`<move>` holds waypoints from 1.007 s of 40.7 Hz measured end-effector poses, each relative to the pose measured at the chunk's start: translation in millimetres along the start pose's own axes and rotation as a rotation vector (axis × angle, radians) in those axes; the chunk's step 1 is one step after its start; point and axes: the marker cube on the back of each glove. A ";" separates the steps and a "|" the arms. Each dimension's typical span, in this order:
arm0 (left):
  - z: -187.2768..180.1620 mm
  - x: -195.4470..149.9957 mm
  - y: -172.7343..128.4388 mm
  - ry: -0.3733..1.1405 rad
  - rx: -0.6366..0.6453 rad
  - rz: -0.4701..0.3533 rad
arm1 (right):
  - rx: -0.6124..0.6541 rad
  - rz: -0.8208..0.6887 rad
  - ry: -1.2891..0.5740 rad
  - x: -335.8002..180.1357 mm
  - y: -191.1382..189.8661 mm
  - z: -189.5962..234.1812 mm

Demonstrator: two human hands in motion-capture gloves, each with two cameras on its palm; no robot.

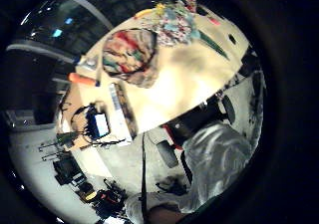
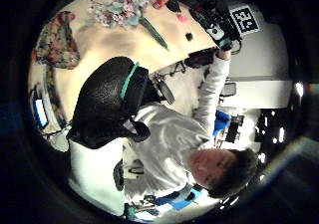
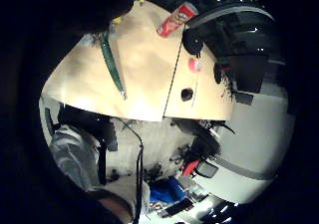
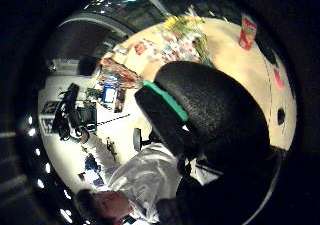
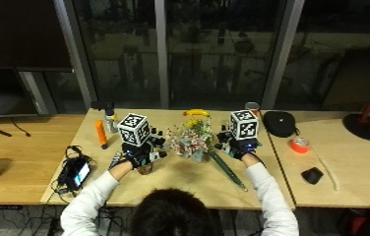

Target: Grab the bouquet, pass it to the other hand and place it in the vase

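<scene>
person: sitting right up against the near edge of the desk, both forearms reaching forward and a bit inward, so the hands end up either side of the flowers. Looks to me like the setup for the pick-up, nothing lifted yet.
left hand: raised just above the desk, to the left of the flowers. Its palm views look down on the wood and on a patterned cloth thing, and nothing sits in the palm, so I'd say it holds nothing. Whether the fingers are spread or curled, can't tell from here.
right hand: same deal on the other side, hovering near the stem end. The glove bulks across its own thumb-side view, but I see no stem in it. Finger state: honestly can't tell.
bouquet: lying on the desk between the two hands, pale blossoms bunched at the far end, long green stem wrap pointing back toward the person's right. That puts the stem handy for the right hand, I reckon.
vase: can't pick one out for sure.
further back: orange tube off to the left, a yellow thing behind the blossoms, black cap on the neighbouring desk.
</scene>
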 end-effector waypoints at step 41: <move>20.2 20.4 13.2 0.092 0.042 0.122 | -0.073 0.216 -0.097 20.3 -12.6 20.3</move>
